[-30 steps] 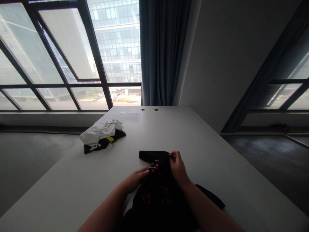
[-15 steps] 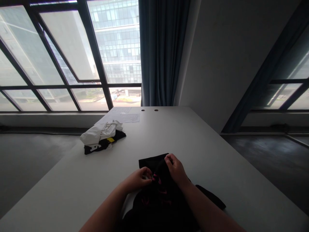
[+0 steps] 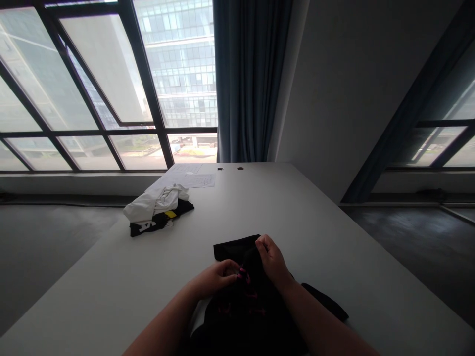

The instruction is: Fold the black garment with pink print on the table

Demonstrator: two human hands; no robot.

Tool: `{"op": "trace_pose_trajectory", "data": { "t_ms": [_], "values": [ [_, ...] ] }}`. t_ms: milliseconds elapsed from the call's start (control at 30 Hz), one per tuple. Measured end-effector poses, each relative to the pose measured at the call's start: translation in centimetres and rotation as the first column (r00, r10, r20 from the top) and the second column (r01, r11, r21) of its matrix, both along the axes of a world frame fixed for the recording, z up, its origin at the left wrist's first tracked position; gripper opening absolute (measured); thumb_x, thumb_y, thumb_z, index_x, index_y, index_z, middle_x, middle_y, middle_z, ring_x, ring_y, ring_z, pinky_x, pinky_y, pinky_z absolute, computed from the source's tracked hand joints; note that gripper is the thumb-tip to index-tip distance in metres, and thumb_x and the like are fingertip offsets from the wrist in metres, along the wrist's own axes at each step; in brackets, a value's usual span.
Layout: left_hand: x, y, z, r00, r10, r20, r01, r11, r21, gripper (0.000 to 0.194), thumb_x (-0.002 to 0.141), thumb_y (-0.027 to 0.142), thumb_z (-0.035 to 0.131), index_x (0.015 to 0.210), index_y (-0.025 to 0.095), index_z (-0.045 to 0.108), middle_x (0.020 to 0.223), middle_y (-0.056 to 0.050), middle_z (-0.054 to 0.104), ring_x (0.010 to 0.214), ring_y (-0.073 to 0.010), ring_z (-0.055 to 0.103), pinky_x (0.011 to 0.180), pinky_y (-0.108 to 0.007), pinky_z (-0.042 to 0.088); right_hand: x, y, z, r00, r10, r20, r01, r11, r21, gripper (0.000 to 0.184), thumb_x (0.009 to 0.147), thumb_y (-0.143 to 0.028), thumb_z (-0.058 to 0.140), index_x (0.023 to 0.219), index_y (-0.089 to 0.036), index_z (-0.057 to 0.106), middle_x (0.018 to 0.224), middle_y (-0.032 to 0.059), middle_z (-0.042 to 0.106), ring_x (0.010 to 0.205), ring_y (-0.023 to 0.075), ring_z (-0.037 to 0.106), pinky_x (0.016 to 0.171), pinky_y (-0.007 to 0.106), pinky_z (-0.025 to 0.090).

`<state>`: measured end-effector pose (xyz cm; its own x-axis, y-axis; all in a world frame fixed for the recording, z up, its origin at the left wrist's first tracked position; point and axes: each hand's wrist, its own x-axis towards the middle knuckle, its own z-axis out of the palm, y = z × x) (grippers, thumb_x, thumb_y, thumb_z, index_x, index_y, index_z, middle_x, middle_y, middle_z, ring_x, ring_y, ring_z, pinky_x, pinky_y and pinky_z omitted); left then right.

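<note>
A black short-sleeved shirt with pink markings lies bunched on the white table close to my body. One sleeve sticks out past my right forearm, and another flat black part points away from me at the top. My left hand pinches the cloth beside the pink print, thumb and fingers together. Higher up, the fingers of my right hand are closed on a fold of the same shirt. The fold between the hands is slightly raised. Deep shadow hides much of the shirt's lower part.
On the left of the white table sits a crumpled pile of white cloth and black cloth with a yellow patch. Papers lie at the far left corner, near two round holes. Windows, a blue curtain and a wall stand beyond.
My left hand has moved slightly right with the pinched cloth, and its fingers have drawn closer together. My right hand has shifted a touch to the right. The cloth pile is unchanged.
</note>
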<state>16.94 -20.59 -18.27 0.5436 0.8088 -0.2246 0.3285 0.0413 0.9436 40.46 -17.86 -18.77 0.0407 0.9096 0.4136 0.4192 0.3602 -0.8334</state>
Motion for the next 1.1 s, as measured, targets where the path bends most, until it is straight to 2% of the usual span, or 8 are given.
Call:
{"op": "trace_pose_trajectory", "data": {
  "t_ms": [200,333,500,600,700,833,967,1100],
  "values": [
    [0.1,0.7,-1.4,0.99,0.134,0.054,-0.137,0.989,0.048,0.04,0.088,0.061,0.067,0.091,0.021,0.061,0.08,0.003,0.059,0.073,-0.0141,0.051,0.068,-0.026,0.04,-0.2,0.0,0.1,0.997,-0.009,-0.077,0.01,1.0,0.015,0.04,0.101,-0.06,0.045,0.08,-0.025,0.047,0.08,-0.0003,0.055,0.075,0.0186,0.053,0.074,0.031,0.047],
    [-0.1,1.1,-1.4,0.966,0.232,0.111,-0.238,0.971,0.037,0.046,0.086,0.067,0.065,0.087,0.022,0.056,0.076,0.004,0.055,0.071,-0.0132,0.049,0.066,-0.024,0.039,-0.2,0.0,0.1,0.996,-0.028,-0.088,0.03,0.999,0.016,0.039,0.1,-0.058,0.047,0.08,-0.025,0.05,0.081,0.0006,0.059,0.076,0.0189,0.056,0.075,0.031,0.048],
    [-0.1,1.1,-1.2,0.895,0.375,0.24,-0.366,0.927,-0.084,0.049,0.084,0.07,0.065,0.091,0.023,0.054,0.077,0.005,0.055,0.07,-0.0131,0.051,0.065,-0.024,0.041,-0.1,-0.3,0.2,0.998,0.025,-0.063,-0.03,0.997,-0.068,0.04,0.101,-0.055,0.042,0.085,-0.024,0.062,0.086,0.0025,0.068,0.083,0.021,0.064,0.078,0.032,0.049],
    [0.0,1.3,-1.6,0.852,0.424,0.307,-0.394,0.906,-0.157,0.051,0.083,0.071,0.065,0.092,0.024,0.051,0.073,0.007,0.051,0.065,-0.0113,0.048,0.062,-0.022,0.039,-0.1,-0.3,0.1,0.998,0.054,0.01,-0.053,0.991,-0.123,0.044,0.101,-0.056,0.041,0.075,-0.025,0.057,0.069,-0.0011,0.059,0.066,0.0187,0.058,0.065,0.03,0.044],
    [-0.1,1.5,-1.9,0.827,0.457,0.327,-0.434,0.889,-0.146,0.05,0.083,0.071,0.066,0.089,0.024,0.049,0.07,0.008,0.046,0.063,-0.0104,0.045,0.06,-0.022,0.036,-0.2,-0.4,-0.1,0.996,0.041,0.083,-0.033,0.994,-0.1,0.039,0.098,-0.055,0.047,0.073,-0.026,0.047,0.062,-0.0041,0.05,0.059,0.017,0.051,0.06,0.029,0.041],
    [-0.2,1.6,-1.8,0.816,0.486,0.313,-0.466,0.873,-0.142,0.052,0.08,0.07,0.07,0.085,0.022,0.05,0.071,0.007,0.05,0.065,-0.0115,0.048,0.062,-0.023,0.038,-0.7,-0.7,-0.1,0.976,0.047,0.211,-0.05,0.999,0.008,0.02,0.092,-0.044,0.06,0.093,-0.024,0.056,0.084,0.001,0.063,0.079,0.0212,0.061,0.075,0.033,0.047],
    [-0.5,1.7,-1.9,0.82,0.467,0.331,-0.432,0.884,-0.179,0.052,0.078,0.071,0.071,0.087,0.022,0.055,0.073,0.005,0.057,0.068,-0.0143,0.056,0.065,-0.026,0.043,-1.1,-0.8,-0.1,0.925,0.106,0.365,-0.127,0.991,0.034,0.019,0.092,-0.038,0.064,0.103,-0.023,0.064,0.098,0.006,0.066,0.095,0.0258,0.06,0.088,0.039,0.047],
    [-1.2,2.2,-2.2,0.867,0.436,0.241,-0.44,0.897,-0.039,0.051,0.084,0.071,0.063,0.095,0.021,0.066,0.095,-0.004,0.07,0.097,-0.0245,0.065,0.086,-0.034,0.051,-1.0,-0.7,0.0,0.878,0.219,0.427,-0.222,0.974,-0.043,0.021,0.089,-0.037,0.073,0.103,-0.023,0.067,0.1,0.0068,0.064,0.102,0.028,0.057,0.093,0.044,0.047]
  ]
}}
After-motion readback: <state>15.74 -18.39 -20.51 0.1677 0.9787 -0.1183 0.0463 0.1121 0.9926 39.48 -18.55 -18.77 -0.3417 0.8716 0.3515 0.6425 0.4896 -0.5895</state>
